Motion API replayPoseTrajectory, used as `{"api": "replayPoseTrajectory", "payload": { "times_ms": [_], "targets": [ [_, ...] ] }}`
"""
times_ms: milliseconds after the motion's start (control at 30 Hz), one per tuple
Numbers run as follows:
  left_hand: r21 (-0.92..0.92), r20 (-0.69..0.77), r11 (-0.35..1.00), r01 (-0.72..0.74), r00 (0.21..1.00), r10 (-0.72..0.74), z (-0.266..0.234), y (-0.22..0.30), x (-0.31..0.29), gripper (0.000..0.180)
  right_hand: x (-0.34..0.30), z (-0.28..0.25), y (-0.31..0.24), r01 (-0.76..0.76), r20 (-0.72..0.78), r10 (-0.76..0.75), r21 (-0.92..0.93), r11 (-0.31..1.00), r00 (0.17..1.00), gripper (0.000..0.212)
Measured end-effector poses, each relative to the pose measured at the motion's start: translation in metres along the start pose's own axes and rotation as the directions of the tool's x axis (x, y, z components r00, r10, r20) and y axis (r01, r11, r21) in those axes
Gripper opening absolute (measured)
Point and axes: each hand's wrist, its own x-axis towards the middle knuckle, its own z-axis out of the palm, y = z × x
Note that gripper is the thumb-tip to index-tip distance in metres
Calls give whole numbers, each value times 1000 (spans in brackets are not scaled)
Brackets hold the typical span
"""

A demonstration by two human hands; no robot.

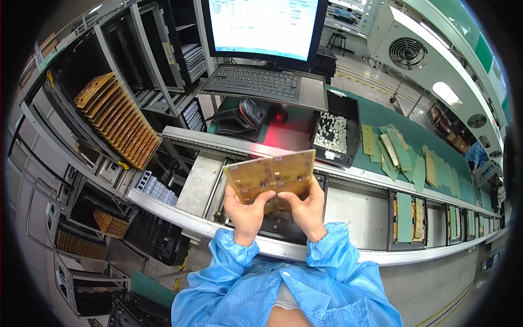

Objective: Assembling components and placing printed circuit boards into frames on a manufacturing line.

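Board: one amber panel, between your two hands, tilted up, seam down the middle. Left hand grips its lower left, right hand its lower right. Two thumbs on the near face, tips close together; your other fingers are mostly hidden behind it, so can't tell their exact curl. Small dark marks on the face, too fine to read.

Writing: one monitor, well beyond your fingers, lit white with lines of text and a few figures at its right. One keyboard just this side of it.

Between keyboard and fingertips: one scanner and one mouse, red glow on the mat by them.

Beyond your right fingers: one black bin, loose white parts inside, too many to count. Further right, green strips scattered on the mat, overlapping, no clean count.

Right of your right hand, in the rail: nearest carrier holds green and amber pieces; at least two more past it.

Left of your left fingers: rack, with over ten orange boards in one stack.
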Motion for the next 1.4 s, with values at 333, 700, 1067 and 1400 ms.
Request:
{"api": "replayPoseTrajectory", "payload": {
  "times_ms": [333,700,1067,1400],
  "targets": [
    [50,-124,996,-69,989,75,19,-4,35,51,32,21,-8,0,-75,1,19,1000,997,44],
    [142,-17,988,-54,998,57,13,-18,60,46,37,-5,-9,86,-270,-77,22,996,960,42],
    [563,800,535,-630,578,-160,33,-29,128,21,-30,-150,-14,5,-556,-93,-158,988,826,33],
    [493,846,435,-753,300,-440,64,-120,89,27,-78,-196,9,-161,-625,32,-151,975,780,36]
  ]
}}
